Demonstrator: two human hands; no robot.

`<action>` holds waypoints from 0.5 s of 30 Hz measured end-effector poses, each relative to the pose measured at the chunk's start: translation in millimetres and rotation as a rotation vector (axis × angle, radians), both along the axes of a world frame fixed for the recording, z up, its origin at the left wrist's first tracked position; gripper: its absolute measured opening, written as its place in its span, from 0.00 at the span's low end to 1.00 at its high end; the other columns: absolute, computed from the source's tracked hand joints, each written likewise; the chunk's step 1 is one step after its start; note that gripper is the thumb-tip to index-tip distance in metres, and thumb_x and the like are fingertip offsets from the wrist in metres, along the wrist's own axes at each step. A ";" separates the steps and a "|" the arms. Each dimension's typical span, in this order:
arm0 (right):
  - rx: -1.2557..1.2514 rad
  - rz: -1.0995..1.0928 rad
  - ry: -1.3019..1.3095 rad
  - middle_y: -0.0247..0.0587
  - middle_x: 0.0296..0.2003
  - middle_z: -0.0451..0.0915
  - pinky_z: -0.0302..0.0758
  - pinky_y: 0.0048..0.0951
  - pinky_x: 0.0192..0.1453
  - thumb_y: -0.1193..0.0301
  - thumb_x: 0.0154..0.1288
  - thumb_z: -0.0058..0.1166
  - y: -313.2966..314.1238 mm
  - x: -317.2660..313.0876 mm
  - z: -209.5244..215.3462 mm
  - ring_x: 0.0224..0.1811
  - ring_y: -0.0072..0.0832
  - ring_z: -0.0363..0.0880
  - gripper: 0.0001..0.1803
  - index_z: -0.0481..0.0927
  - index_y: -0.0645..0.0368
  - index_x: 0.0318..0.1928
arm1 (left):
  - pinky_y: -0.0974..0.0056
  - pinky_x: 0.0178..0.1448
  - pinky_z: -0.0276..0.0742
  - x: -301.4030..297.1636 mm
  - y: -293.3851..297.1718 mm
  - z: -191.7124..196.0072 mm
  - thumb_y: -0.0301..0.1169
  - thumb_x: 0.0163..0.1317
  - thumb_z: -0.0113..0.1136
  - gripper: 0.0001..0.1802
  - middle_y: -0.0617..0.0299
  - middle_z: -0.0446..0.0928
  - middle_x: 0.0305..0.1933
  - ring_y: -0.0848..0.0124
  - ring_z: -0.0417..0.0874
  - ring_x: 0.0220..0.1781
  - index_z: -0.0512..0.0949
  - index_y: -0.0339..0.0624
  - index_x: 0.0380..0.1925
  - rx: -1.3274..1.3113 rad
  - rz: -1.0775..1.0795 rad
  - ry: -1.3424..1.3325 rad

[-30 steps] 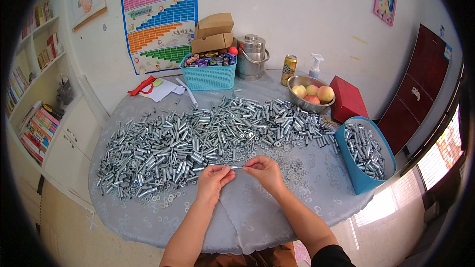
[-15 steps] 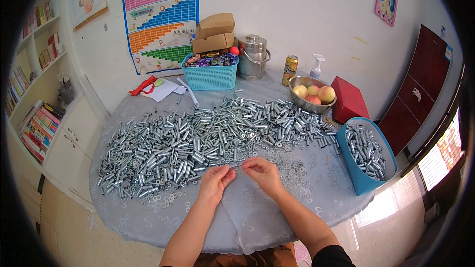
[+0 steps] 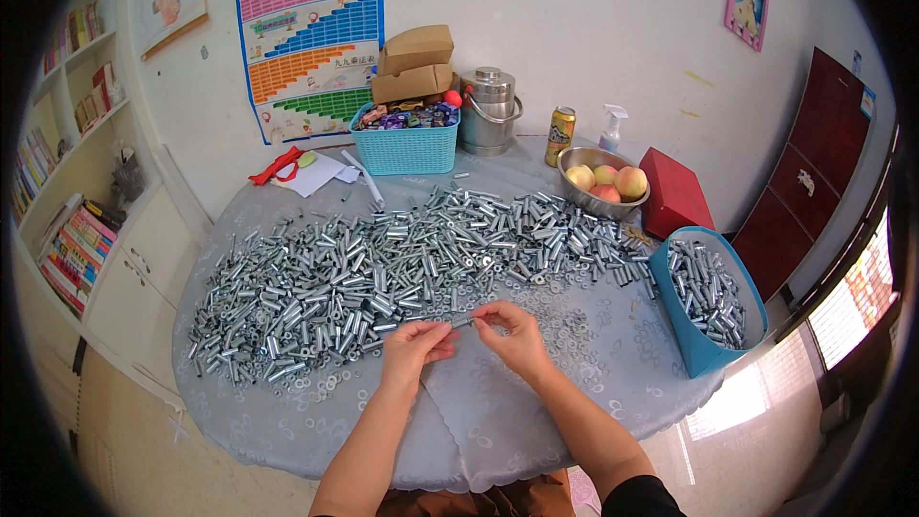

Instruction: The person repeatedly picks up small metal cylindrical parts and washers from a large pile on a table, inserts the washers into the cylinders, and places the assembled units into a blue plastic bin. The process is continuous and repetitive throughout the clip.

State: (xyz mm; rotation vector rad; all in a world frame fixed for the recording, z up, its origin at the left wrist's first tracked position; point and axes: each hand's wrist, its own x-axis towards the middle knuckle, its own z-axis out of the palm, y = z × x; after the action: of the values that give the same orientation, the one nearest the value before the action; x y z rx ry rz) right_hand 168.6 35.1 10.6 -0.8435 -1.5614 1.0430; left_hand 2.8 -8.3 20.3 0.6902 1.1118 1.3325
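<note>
Over the near edge of a heap of metal sleeves, bolts and washers (image 3: 335,297), both my hands are raised close together. My left hand (image 3: 417,349) is closed in a pinch on a thin metal bolt (image 3: 462,323), which points toward the other hand. The fingertips of my right hand (image 3: 510,335) are pinched at the bolt's far end; whatever small part they hold there is too small to make out. Loose flat washers (image 3: 567,330) lie scattered just right of my right hand.
A blue bin (image 3: 684,325) of metal sleeves stands at the right table edge. Behind the heap are a turquoise basket (image 3: 407,150), a steel pot (image 3: 489,115), a drink can (image 3: 561,137), a spray bottle (image 3: 613,129), a bowl of fruit (image 3: 584,201) and a red box (image 3: 680,193).
My left fingers have closed around the bolt and shifted slightly. The right hand has turned a little, staying pinched near the bolt's end. The heap looks the same.
</note>
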 end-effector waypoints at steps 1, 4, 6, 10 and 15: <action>0.041 -0.005 -0.040 0.36 0.34 0.79 0.74 0.22 0.43 0.79 0.54 0.57 -0.3 -0.2 1.3 0.36 0.20 0.77 0.09 0.79 0.63 0.37 | 0.68 0.36 0.80 -0.5 -0.1 -0.2 0.25 0.56 0.59 0.07 0.53 0.79 0.33 0.71 0.80 0.29 0.75 0.33 0.33 0.013 0.015 -0.002; 0.092 -0.003 -0.079 0.37 0.34 0.78 0.74 0.23 0.43 0.78 0.54 0.57 -3.1 -2.7 7.5 0.37 0.24 0.78 0.09 0.79 0.61 0.38 | 0.69 0.35 0.79 -3.1 1.3 -1.8 0.25 0.56 0.59 0.07 0.53 0.79 0.32 0.71 0.80 0.28 0.75 0.33 0.33 0.055 0.088 -0.041; 0.032 0.019 0.003 0.39 0.34 0.78 0.74 0.25 0.43 0.77 0.53 0.57 -4.7 -7.5 9.3 0.38 0.28 0.78 0.10 0.79 0.61 0.39 | 0.70 0.35 0.79 -8.2 6.0 -3.1 0.24 0.56 0.58 0.06 0.52 0.79 0.33 0.72 0.80 0.28 0.75 0.33 0.33 0.087 0.174 -0.110; 0.387 -0.030 -0.507 0.40 0.34 0.77 0.72 0.33 0.45 0.73 0.51 0.58 2.1 -8.2 -5.2 0.39 0.37 0.75 0.13 0.79 0.59 0.40 | 0.69 0.36 0.80 -19.6 10.1 -8.0 0.24 0.55 0.60 0.07 0.53 0.79 0.33 0.71 0.80 0.30 0.75 0.32 0.33 0.125 0.222 -0.211; 0.547 -0.024 -0.699 0.39 0.31 0.76 0.69 0.36 0.44 0.70 0.48 0.58 7.6 -12.8 -15.8 0.37 0.37 0.73 0.11 0.80 0.57 0.35 | 0.68 0.37 0.80 -16.8 8.8 -9.0 0.24 0.54 0.60 0.08 0.53 0.78 0.33 0.71 0.80 0.31 0.75 0.33 0.34 0.091 0.165 -0.214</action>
State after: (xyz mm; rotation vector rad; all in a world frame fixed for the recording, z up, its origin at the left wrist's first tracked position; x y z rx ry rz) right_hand 155.8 42.8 -5.2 -0.8715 -2.2658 0.2478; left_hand -13.9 0.5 11.2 0.5156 0.9551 1.5664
